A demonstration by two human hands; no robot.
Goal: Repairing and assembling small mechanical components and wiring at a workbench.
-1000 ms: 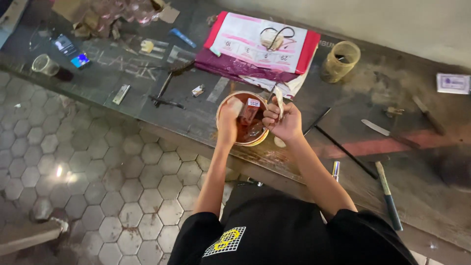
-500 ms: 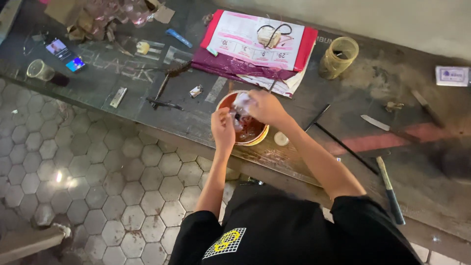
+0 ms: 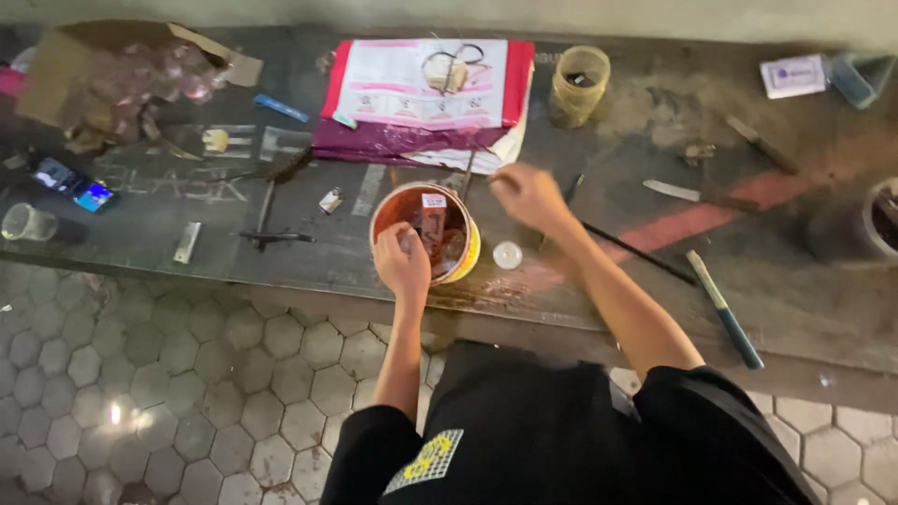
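one tin [image 3: 426, 234] | left hand [image 3: 402, 264] fingers gripping rim | right hand [image 3: 528, 194] fingers pinched, contents unclear

tin [image 3: 465, 266]: yellow outside, rusty red-brown inside | stacked packets [image 3: 426, 93]: white face, pink-red borders, magenta beneath | jar [image 3: 579, 84]: murky yellow-olive | bench [image 3: 281, 187]: dark grey, red stripe at right | floor [image 3: 140, 374]: pale grey hexagon tiles | sleeve [image 3: 711, 421]: black | brush handle [image 3: 734, 332]: teal

A cardboard box [image 3: 65, 70], perhaps of jars, lies near a glass cup [image 3: 23, 223].
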